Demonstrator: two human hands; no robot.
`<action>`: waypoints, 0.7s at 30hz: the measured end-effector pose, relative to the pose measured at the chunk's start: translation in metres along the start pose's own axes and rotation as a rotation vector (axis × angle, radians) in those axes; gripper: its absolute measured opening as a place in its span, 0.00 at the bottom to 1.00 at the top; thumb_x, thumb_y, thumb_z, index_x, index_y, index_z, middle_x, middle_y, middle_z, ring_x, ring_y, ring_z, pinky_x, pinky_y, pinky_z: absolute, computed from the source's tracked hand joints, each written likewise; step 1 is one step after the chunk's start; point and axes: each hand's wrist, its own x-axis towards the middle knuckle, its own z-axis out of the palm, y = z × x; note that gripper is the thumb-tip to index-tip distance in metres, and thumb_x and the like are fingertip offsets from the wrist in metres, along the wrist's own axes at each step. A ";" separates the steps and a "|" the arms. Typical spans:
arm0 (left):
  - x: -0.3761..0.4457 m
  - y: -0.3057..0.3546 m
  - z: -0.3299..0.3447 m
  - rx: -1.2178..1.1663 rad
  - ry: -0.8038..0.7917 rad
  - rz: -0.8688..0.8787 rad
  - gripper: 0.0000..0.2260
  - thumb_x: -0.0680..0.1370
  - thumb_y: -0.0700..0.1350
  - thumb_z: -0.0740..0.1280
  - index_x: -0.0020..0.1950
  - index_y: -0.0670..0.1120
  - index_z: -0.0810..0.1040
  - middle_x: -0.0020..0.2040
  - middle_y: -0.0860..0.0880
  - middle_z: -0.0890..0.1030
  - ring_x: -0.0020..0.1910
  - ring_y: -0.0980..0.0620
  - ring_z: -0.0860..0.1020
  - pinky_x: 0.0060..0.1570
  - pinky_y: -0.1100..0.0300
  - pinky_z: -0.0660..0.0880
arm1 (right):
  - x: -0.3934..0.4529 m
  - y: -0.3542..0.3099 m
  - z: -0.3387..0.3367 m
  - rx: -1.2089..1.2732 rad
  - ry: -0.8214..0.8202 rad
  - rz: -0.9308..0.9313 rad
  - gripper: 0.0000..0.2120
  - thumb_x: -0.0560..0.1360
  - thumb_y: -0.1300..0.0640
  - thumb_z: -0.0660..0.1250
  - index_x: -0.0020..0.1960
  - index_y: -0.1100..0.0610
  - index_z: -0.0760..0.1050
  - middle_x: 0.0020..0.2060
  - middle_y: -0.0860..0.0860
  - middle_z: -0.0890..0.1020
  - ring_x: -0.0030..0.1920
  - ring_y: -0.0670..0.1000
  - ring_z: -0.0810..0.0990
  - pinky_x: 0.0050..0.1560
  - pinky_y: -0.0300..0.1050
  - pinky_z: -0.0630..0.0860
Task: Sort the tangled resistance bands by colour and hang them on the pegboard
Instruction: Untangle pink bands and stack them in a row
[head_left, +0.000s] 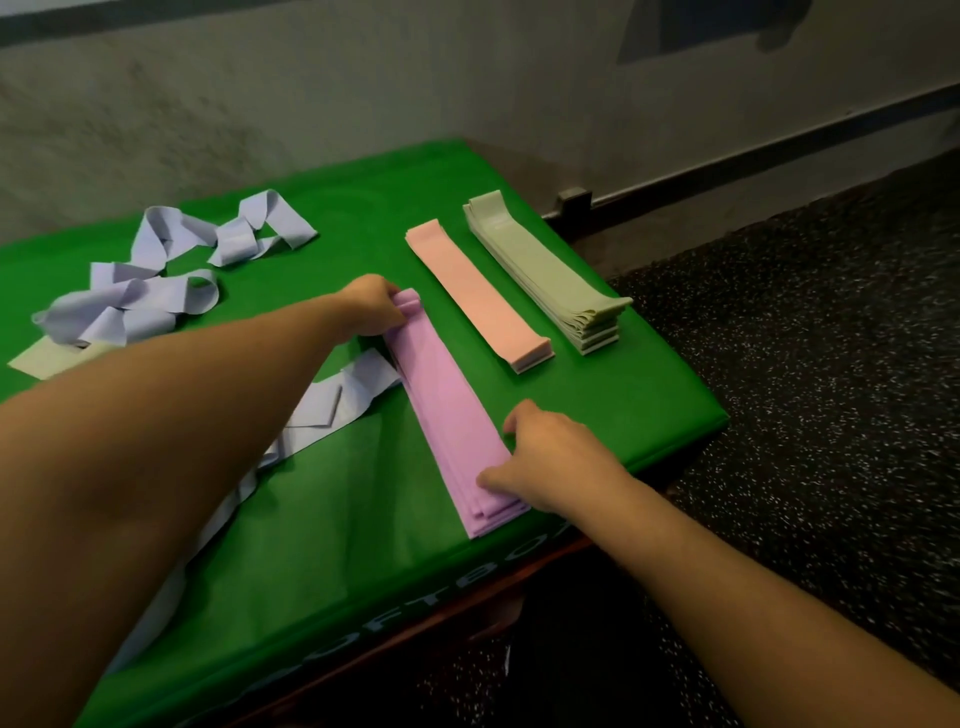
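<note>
The purple stack (451, 415) of flat bands lies on the green cloth (332, 551), its long axis running from the near edge away and slightly leftward — the left hand (371, 306) pinches its far end, the right hand (545, 457) grips its near end with curled fingers. Beside it, roughly parallel, lie one pink stack (475, 296) and one sage-green stack (540, 270); the lavender tangle (150, 280) sprawls at left. White lettering on the cloth's front hem is only partly legible — "OFTBO".
</note>
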 end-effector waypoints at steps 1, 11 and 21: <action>0.000 0.002 0.000 -0.003 -0.001 0.010 0.15 0.81 0.48 0.66 0.63 0.41 0.77 0.53 0.46 0.78 0.51 0.48 0.75 0.52 0.57 0.71 | 0.002 -0.002 -0.001 -0.012 -0.012 0.021 0.23 0.70 0.47 0.72 0.59 0.57 0.71 0.47 0.51 0.79 0.46 0.54 0.79 0.39 0.46 0.76; -0.042 -0.019 -0.032 -0.355 0.212 0.177 0.08 0.74 0.33 0.68 0.49 0.44 0.76 0.40 0.51 0.78 0.39 0.55 0.75 0.36 0.67 0.70 | -0.007 -0.022 -0.003 -0.099 -0.037 0.041 0.13 0.70 0.51 0.71 0.38 0.57 0.70 0.35 0.52 0.71 0.40 0.57 0.73 0.35 0.42 0.67; -0.133 -0.076 -0.069 -0.452 0.328 0.305 0.20 0.73 0.30 0.69 0.62 0.46 0.75 0.46 0.49 0.79 0.42 0.56 0.77 0.38 0.74 0.75 | -0.015 -0.030 0.001 0.062 -0.084 0.034 0.22 0.77 0.64 0.62 0.71 0.62 0.70 0.62 0.61 0.79 0.60 0.59 0.78 0.55 0.48 0.75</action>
